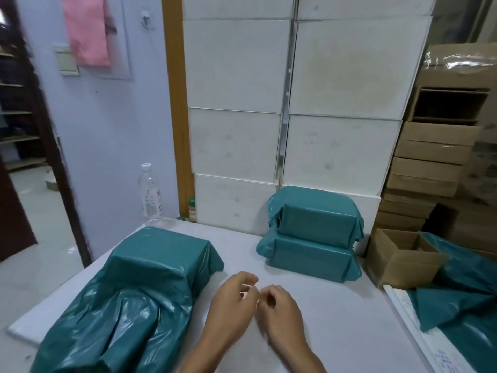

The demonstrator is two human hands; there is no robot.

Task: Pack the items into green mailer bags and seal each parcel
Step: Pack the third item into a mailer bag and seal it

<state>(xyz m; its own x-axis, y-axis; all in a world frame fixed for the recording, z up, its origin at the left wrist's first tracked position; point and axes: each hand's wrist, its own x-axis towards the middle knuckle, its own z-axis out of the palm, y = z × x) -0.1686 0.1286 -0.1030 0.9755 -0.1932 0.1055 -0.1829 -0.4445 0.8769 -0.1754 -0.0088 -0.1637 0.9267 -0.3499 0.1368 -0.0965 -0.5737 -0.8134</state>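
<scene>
A green mailer bag point(150, 286) with a boxy item inside lies on the near left of the white table point(336, 319), its loose open end crumpled toward the near edge. Just right of it, not touching it, the left hand point(231, 310) and right hand point(279, 310) meet over bare tabletop, fingers curled, fingertips almost together; whether they pinch something small cannot be told. Farther right, two sealed green parcels point(312, 238) sit stacked against white boxes point(269, 103), with an open cardboard box point(398, 259) beside them.
</scene>
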